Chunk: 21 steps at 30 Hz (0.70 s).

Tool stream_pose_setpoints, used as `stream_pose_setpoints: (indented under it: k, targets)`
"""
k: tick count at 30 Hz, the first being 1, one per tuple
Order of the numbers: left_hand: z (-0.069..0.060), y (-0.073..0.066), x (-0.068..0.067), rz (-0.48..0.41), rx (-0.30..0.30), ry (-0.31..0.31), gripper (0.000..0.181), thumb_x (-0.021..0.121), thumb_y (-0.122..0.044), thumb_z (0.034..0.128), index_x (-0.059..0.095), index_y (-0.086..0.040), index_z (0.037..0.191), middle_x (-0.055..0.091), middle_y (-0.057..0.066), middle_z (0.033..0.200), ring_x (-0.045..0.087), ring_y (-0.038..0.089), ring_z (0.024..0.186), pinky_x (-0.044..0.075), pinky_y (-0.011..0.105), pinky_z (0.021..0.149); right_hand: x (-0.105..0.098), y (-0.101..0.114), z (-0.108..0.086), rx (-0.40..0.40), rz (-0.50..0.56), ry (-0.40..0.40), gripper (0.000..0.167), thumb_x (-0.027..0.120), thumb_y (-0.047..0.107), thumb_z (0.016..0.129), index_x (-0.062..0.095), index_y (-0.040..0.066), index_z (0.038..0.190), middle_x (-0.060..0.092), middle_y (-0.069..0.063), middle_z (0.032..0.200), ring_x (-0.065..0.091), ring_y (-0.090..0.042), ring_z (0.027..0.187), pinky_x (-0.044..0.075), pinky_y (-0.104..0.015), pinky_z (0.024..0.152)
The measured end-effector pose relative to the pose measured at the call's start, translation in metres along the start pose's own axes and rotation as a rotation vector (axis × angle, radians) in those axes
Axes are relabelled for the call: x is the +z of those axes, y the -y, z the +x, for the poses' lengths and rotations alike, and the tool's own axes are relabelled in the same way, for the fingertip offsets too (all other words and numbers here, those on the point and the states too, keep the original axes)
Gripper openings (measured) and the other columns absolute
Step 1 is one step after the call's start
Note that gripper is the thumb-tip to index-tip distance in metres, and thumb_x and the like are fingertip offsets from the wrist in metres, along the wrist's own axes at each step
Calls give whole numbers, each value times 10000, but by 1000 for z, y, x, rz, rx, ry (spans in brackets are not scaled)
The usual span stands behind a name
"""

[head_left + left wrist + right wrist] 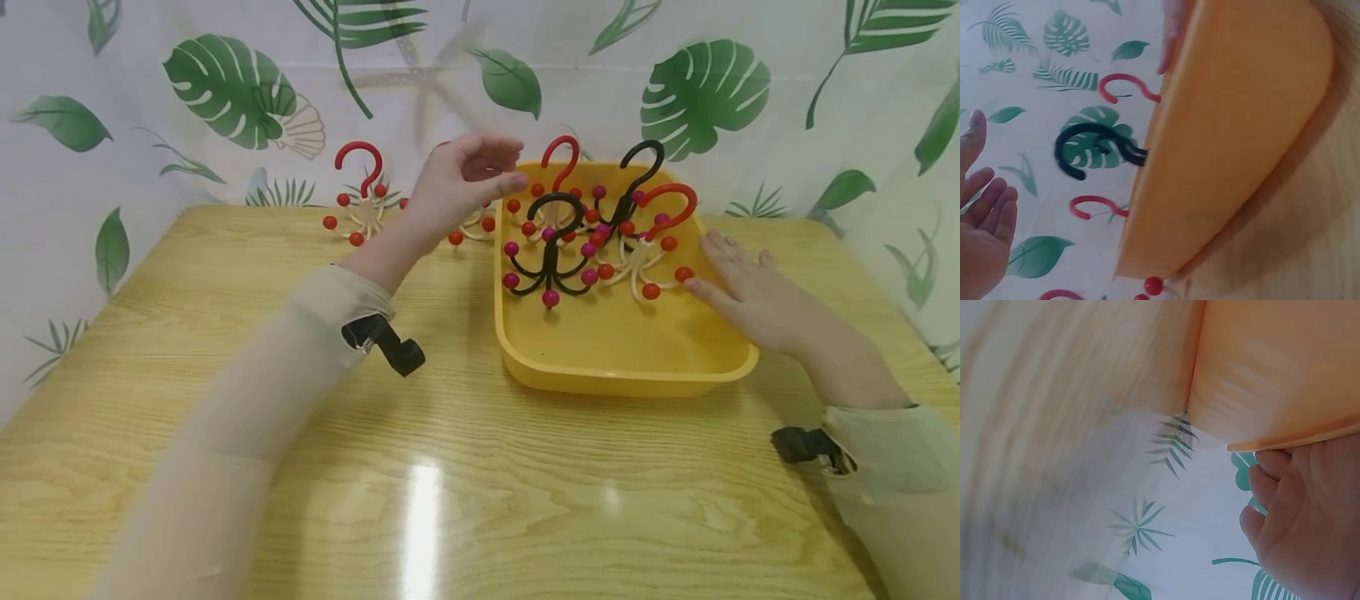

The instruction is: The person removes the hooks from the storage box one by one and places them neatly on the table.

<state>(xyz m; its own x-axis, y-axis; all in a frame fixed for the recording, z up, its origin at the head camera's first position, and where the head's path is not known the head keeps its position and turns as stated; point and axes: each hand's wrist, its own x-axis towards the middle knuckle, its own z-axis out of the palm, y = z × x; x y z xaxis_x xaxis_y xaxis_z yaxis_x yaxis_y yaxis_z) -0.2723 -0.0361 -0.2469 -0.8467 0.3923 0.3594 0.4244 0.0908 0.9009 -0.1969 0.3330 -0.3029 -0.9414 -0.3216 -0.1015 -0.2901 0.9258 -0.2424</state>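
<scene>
left hand relaxed near yellow tray; right hand, fingers straight, touching tray

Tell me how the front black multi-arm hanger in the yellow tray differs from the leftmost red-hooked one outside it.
The black hanger has black arms; the red-hooked hanger has cream ones. The black hanger's ball tips are magenta, the red-hooked hanger's red. The black hanger is inside the yellow tray, the red-hooked hanger on the table. Both have a curved top hook.
</scene>
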Motion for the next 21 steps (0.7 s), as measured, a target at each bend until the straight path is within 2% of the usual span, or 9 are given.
stream_pose_setpoints:
  k: [3, 6, 14, 17, 21]
  targets:
    - [0, 8, 10, 22, -34, 23, 482, 756, -198, 834, 573, -84, 1265, 594, 20, 1202, 560, 135, 1110, 444, 200, 924, 0, 0, 1, 7, -3, 8, 733, 266, 478, 1028, -26, 3, 1503, -113, -180, 1558, -122, -351, 1418, -171, -520, 1081]
    - [0, 16, 18, 39, -37, 41, 504, 754, -214, 835, 560, -90, 1284, 578, 26, 1212, 541, 158, 1125, 434, 196, 932, 1, 0, 0, 1, 0, 4, 726, 266, 468, 1031, -27, 0, 1502, -110, -181, 1558, -119, -351, 1419, -169, -525, 1080]
    - [1, 31, 32, 70, -73, 76, 546, 759, -248, 830, 534, -90, 1301, 536, 20, 1261, 512, 131, 1150, 407, 215, 972, 1, 0, -1, -13, 6, -14, 716, 268, 453, 1035, -22, -7, 1501, -102, -184, 1558, -101, -367, 1418, -173, -531, 1077]
    - [0, 34, 37, 64, -75, 83, 552, 761, -232, 830, 530, -69, 1305, 548, 42, 1262, 532, 145, 1132, 439, 211, 925, 0, 1, -1, -7, 7, -10, 720, 267, 458, 1033, -22, -6, 1501, -102, -189, 1557, -101, -369, 1418, -172, -525, 1079]
    - [0, 39, 44, 1, -60, 82, 500, 755, -190, 835, 546, -50, 1267, 593, 57, 1163, 581, 167, 1039, 498, 256, 832, 0, 2, -1, -2, 5, -7, 723, 269, 460, 1032, -19, -9, 1501, -99, -194, 1555, -97, -374, 1417, -167, -523, 1081]
